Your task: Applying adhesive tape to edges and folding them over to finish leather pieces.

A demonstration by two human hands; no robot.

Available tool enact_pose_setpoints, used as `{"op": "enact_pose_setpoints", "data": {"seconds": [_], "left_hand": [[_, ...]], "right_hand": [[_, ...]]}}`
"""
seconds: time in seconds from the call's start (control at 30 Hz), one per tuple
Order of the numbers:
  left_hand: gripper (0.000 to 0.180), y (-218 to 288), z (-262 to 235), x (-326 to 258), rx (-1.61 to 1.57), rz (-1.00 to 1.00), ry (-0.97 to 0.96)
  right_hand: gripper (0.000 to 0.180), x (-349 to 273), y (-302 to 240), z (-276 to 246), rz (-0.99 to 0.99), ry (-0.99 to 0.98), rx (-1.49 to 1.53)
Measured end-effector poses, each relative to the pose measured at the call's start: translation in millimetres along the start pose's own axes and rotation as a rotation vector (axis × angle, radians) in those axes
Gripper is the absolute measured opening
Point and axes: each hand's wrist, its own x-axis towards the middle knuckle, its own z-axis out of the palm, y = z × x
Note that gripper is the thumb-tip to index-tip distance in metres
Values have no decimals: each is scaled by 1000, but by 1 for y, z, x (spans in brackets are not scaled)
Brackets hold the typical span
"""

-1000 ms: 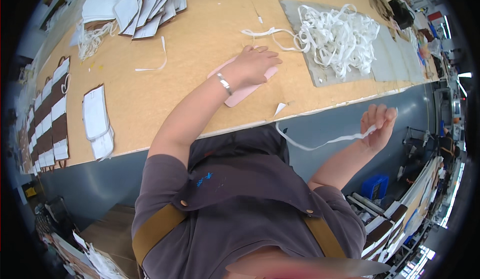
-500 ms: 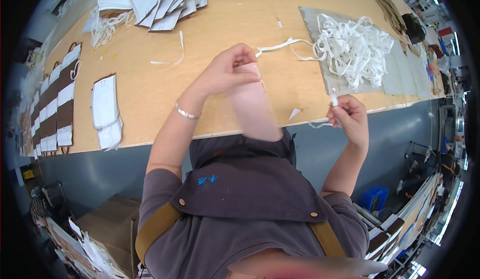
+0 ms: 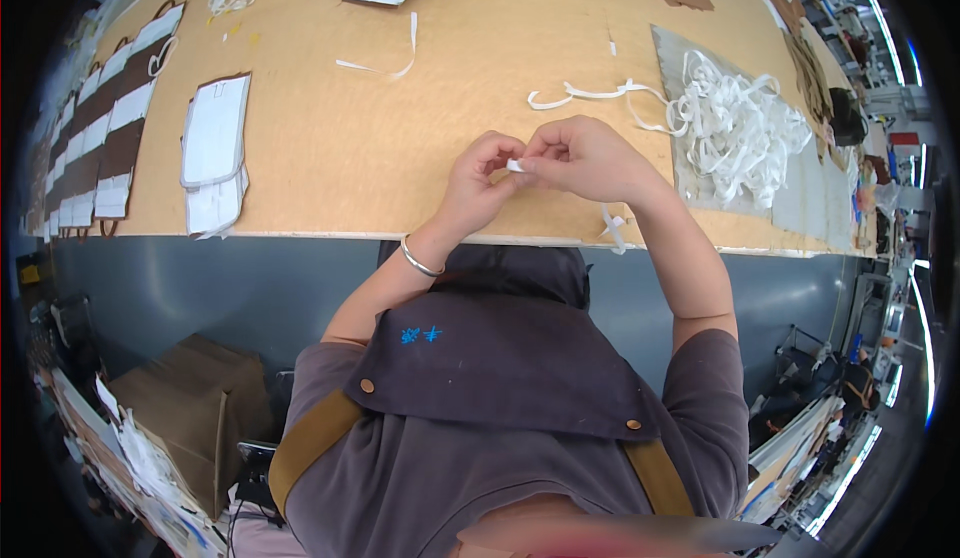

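Pinching a small white strip (image 3: 516, 166) over the tabletop (image 3: 400, 138), near its front edge: right hand (image 3: 578, 158), thumb and fingers pressed together on it. Left hand (image 3: 474, 183) meets it with curled fingers; cannot tell whether these grip too. Beyond the hands, loose white tape (image 3: 590, 94) trails toward a tangled white heap (image 3: 740, 138) on a grey mat (image 3: 673, 63). Well to the left, overlapping white panels (image 3: 213, 136) lie near the edge.
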Motion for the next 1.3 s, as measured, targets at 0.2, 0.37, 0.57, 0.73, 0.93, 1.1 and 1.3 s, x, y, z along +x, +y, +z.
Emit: {"op": "enact_pose_setpoints", "data": {"seconds": [0.2, 0.37, 0.57, 0.73, 0.93, 1.1, 1.3], "left_hand": [[25, 4, 2, -2, 37, -89, 15], [23, 5, -1, -4, 158, -12, -20], [20, 2, -3, -4, 181, 10, -20], [19, 5, -3, -3, 214, 26, -5], [20, 6, 0, -2, 247, 88, 46], [22, 8, 1, -2, 268, 97, 74], [21, 8, 0, -1, 513, 258, 9]], "right_hand": [[16, 0, 0, 0, 113, 148, -289], [12, 0, 2, 0, 131, 143, -272], [10, 1, 8, -5, 135, 150, -240], [10, 2, 5, -7, 135, 120, -214], [9, 2, 7, -7, 159, 127, -172], [9, 2, 7, -7, 160, 124, -161], [9, 1, 12, -5, 130, 153, -212]]}}
